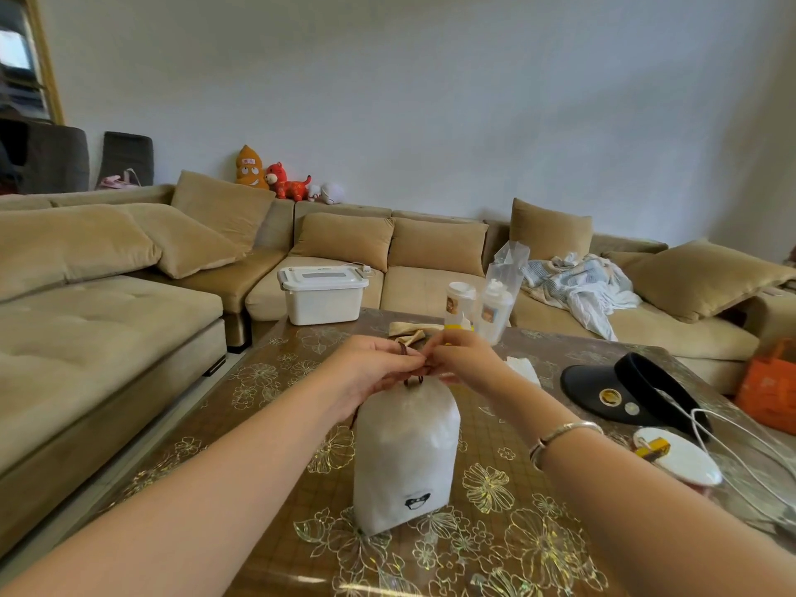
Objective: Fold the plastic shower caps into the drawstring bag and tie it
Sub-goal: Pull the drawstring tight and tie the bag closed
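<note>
White drawstring bag stands upright on the table, mouth cinched. Above its top, left hand and right hand both pinch the dark red cord, fingers curled, fingertips meeting. Black visor lies right of the bag.

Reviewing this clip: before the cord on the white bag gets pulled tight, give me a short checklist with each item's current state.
1. Bag stands upright on the table: ok.
2. Bag mouth gathered closed at the top: ok.
3. Left hand pinches the dark cord: ok.
4. Right hand pinches the cord: ok.
5. Knot finished: cannot tell, fingers cover it.
6. All shower caps inside: cannot tell; the bag looks full, but white crinkled material lies behind the right hand.
</note>
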The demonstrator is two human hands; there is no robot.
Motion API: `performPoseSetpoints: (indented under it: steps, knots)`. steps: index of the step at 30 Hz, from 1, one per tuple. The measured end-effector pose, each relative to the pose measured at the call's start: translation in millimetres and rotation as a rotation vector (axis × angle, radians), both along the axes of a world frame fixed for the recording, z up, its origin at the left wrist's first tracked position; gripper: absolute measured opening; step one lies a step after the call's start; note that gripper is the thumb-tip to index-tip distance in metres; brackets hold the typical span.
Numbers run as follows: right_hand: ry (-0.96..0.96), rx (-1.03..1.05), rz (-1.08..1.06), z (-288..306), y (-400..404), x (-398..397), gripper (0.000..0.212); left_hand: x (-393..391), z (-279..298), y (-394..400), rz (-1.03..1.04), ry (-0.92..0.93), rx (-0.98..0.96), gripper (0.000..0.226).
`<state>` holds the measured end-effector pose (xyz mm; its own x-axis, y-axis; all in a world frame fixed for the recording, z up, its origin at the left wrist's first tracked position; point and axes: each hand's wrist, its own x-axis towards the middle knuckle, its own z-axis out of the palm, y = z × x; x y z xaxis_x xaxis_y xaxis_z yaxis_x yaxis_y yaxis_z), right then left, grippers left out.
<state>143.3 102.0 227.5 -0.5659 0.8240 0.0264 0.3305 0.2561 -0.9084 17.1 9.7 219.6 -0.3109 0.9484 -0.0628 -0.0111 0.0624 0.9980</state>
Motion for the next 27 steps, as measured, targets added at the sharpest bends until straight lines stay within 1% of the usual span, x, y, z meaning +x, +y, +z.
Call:
performPoseSetpoints:
  steps: [3,6,9,11,12,15,17,21,24,27]
  knots:
    - [-0.028,0.004,0.057,-0.9,-0.3,1.0,0.025,0.0,-0.2,0.1,0.038,0.301,0.022,0.011]
    - [-0.043,0.001,0.088,-0.5,0.7,1.2,0.024,0.2,-0.9,2.0,0.093,0.568,0.091,0.018]
    - [-0.049,0.004,0.105,-0.5,2.0,0.5,0.022,2.1,-1.5,2.0,0.195,0.862,0.158,0.021]
    - [-0.049,-0.009,0.125,-2.2,4.2,-0.1,0.024,4.2,-2.5,0.1,0.256,1.021,0.219,0.025]
    - [-0.042,-0.025,0.143,-3.3,4.9,-0.2,0.022,5.0,-4.0,-0.8,0.284,1.069,0.244,0.026]
    - [-0.005,-0.082,0.202,-8.0,6.2,1.0,0.013,5.5,-9.9,-1.1,0.349,1.089,0.284,0.018]
    - [0.016,-0.132,0.218,-10.0,6.7,2.0,0.012,4.6,-12.7,-0.4,0.357,1.045,0.292,0.016]
    - [0.057,-0.290,0.242,-9.9,9.6,4.0,0.010,1.4,-15.6,2.0,0.344,0.948,0.300,0.018]
    - [0.039,-0.306,0.244,-7.7,10.5,3.6,0.011,-1.2,-15.4,4.1,0.332,0.899,0.297,0.013]
    - [0.016,-0.287,0.189,-7.7,10.0,0.6,0.015,-3.4,-13.6,6.1,0.303,0.831,0.292,0.013]
